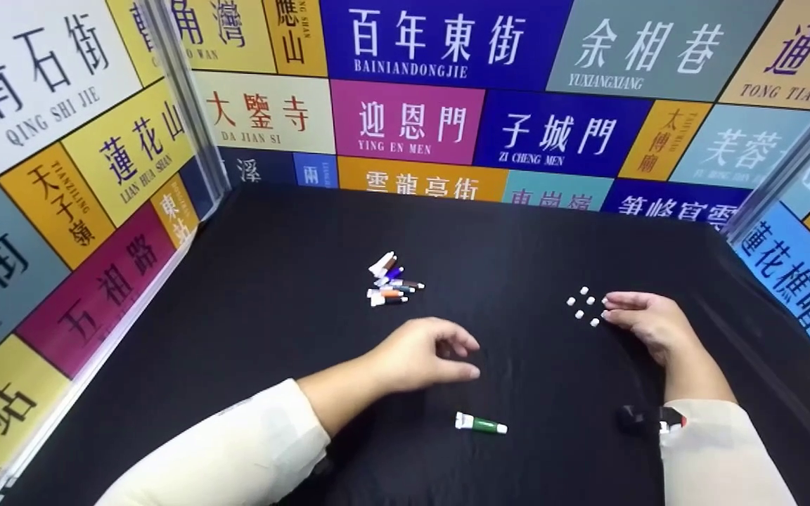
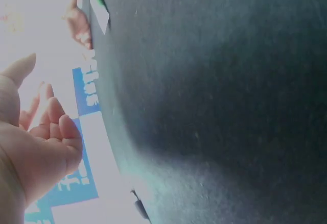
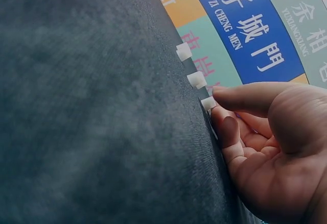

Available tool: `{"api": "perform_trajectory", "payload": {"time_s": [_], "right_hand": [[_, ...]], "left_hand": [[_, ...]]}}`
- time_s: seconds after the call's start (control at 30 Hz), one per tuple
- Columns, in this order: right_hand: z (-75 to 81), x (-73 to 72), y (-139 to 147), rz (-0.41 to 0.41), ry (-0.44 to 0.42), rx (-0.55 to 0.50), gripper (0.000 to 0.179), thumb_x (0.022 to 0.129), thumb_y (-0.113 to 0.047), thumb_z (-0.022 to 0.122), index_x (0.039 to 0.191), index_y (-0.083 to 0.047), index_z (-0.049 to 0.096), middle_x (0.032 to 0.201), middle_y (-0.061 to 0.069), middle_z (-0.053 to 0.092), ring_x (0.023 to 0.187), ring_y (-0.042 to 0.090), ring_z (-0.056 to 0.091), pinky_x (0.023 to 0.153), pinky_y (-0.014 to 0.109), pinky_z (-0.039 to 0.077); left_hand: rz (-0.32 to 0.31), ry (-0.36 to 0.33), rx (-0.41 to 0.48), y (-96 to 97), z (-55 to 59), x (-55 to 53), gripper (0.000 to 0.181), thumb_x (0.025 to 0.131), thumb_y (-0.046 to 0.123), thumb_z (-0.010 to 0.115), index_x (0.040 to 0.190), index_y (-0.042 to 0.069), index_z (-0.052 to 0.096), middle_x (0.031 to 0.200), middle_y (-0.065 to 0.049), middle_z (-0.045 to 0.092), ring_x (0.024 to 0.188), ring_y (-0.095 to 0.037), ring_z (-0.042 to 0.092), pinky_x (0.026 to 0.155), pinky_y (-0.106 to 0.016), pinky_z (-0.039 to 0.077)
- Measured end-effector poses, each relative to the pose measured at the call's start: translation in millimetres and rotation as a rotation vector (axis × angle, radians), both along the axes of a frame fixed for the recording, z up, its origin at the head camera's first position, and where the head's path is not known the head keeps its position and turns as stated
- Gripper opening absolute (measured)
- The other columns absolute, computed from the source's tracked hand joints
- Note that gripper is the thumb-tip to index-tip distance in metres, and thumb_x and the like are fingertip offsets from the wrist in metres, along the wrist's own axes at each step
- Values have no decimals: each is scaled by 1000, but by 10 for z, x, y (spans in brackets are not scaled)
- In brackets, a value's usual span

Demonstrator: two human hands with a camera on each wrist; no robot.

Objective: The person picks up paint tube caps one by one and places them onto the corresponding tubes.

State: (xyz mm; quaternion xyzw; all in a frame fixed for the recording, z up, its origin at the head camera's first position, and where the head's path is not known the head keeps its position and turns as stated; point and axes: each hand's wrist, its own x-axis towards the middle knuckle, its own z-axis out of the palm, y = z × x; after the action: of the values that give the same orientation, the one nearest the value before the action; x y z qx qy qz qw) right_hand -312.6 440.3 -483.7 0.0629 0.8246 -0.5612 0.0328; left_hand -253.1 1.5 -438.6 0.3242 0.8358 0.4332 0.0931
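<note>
In the head view my left hand point(image 1: 422, 355) hovers over the black cloth with its fingers loosely bent and nothing in them. Below it lies a green paint tube point(image 1: 481, 424) with a white cap. My right hand point(image 1: 647, 320) is low at the right, beside a group of small white blocks point(image 1: 580, 314). The right wrist view shows its thumb and forefinger pinching one small white block point(image 3: 208, 102) at the cloth. Two others stand in line beyond it. Left of centre, several paint tubes point(image 1: 392, 287) in different colours lie in a loose pile.
Black cloth point(image 1: 292, 281) covers the table. Panels with coloured street signs point(image 1: 405, 126) rise along the back and both sides. A dark wrist device point(image 1: 635, 419) sits at the right sleeve.
</note>
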Motion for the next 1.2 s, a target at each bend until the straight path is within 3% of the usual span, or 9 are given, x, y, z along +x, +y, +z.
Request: {"api": "perform_trajectory", "payload": {"time_s": [0.23, 0.47, 0.67, 0.77, 0.97, 1.07, 1.2], "right_hand": [[22, 20, -24, -4, -14, 189, 59, 95, -16, 80, 145, 7, 60, 104, -24, 76, 90, -13, 65, 81, 9, 53], [52, 14, -51, 14, -18, 346, 50, 94, -17, 79, 140, -1, 68, 112, -9, 80, 88, -8, 64, 79, 10, 51], [61, 8, -78, 46, 10, 431, 44, 95, -15, 76, 136, 1, 70, 105, -3, 79, 84, -5, 62, 76, 12, 49], [62, 4, -99, 60, 51, 483, 40, 94, -15, 77, 131, 2, 73, 100, 1, 79, 81, -5, 61, 74, 12, 47], [60, 12, -110, 50, 83, 567, 32, 96, -21, 77, 122, -3, 79, 117, 18, 80, 93, 6, 62, 80, 16, 45], [59, 20, -104, 39, 75, 562, 32, 98, -25, 76, 123, -5, 80, 129, 22, 76, 99, 9, 61, 84, 18, 44], [60, 27, -103, 20, 66, 525, 36, 99, -28, 76, 125, -4, 79, 131, 21, 75, 96, 2, 58, 82, 14, 44]], "left_hand": [[117, -109, 167, -116, -15, -214, 35, 88, 22, 88, 119, 9, 79, 109, -16, 79, 84, -3, 63, 79, -19, 52], [275, -93, 266, -317, -28, -548, 34, 88, 19, 87, 118, 6, 79, 106, -12, 80, 85, -6, 66, 79, -20, 53], [418, -104, 293, -505, -44, -798, 33, 87, 19, 88, 117, 8, 80, 106, -9, 81, 89, -11, 70, 79, -19, 55], [443, -158, 331, -577, -69, -883, 34, 88, 15, 87, 119, 4, 79, 107, -11, 79, 89, -21, 77, 78, -25, 61], [499, -144, 285, -692, -135, -1057, 33, 88, 17, 87, 119, 7, 80, 111, -12, 80, 93, -14, 74, 80, -19, 56], [516, -142, 265, -724, -159, -1128, 33, 89, 16, 86, 120, 5, 80, 116, -12, 81, 96, -10, 71, 84, -16, 52], [525, -169, 277, -746, -183, -1196, 37, 89, 13, 86, 122, 0, 76, 113, -11, 82, 96, -10, 70, 86, -18, 53]]}}
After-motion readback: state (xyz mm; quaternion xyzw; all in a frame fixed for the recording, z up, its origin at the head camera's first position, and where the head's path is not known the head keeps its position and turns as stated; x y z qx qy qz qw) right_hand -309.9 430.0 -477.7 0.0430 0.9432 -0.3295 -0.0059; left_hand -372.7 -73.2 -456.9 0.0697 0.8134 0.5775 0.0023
